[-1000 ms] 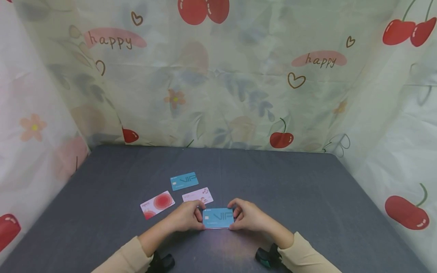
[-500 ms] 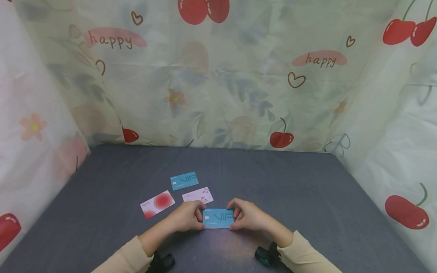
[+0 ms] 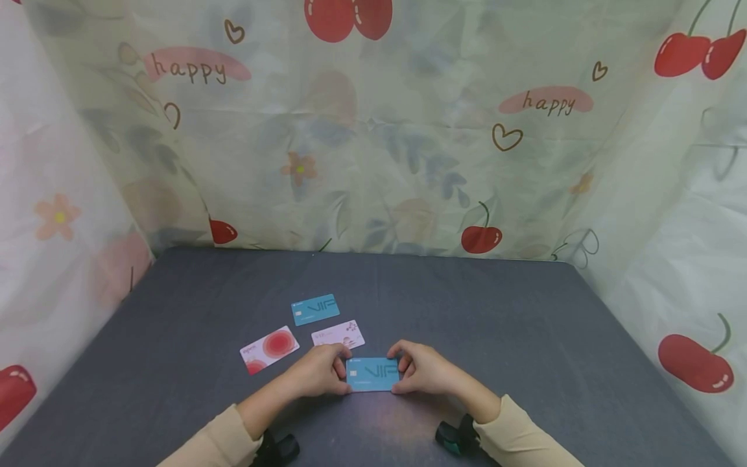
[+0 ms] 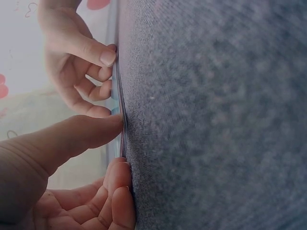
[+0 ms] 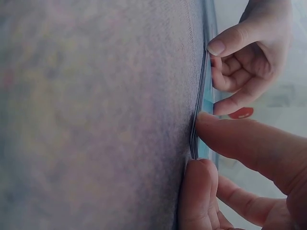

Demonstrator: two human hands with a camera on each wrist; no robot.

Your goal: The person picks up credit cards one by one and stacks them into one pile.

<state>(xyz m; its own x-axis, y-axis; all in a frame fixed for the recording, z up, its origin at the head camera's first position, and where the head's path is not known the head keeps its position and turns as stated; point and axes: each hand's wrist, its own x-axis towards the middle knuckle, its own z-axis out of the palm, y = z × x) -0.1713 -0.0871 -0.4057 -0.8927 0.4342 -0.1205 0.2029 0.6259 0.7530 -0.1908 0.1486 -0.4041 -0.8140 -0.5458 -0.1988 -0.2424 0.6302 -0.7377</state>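
Both left hand (image 3: 320, 370) and right hand (image 3: 427, 370) are pinching a blue-topped rectangular card stack (image 3: 372, 375), fingers (image 4: 96, 130) ideally squaring edges evenly.

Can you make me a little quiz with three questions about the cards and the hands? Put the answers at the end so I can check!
1. Pick one. What colour is the top card of the stack?
A) Yellow
B) Blue
C) Green

2. True or false? The left hand and the right hand both hold the stack, one at each end.

3. Fill in the missing word. In the head view, the red-circle card lies to the ____ of the stack.

Key:
1. B
2. True
3. Left
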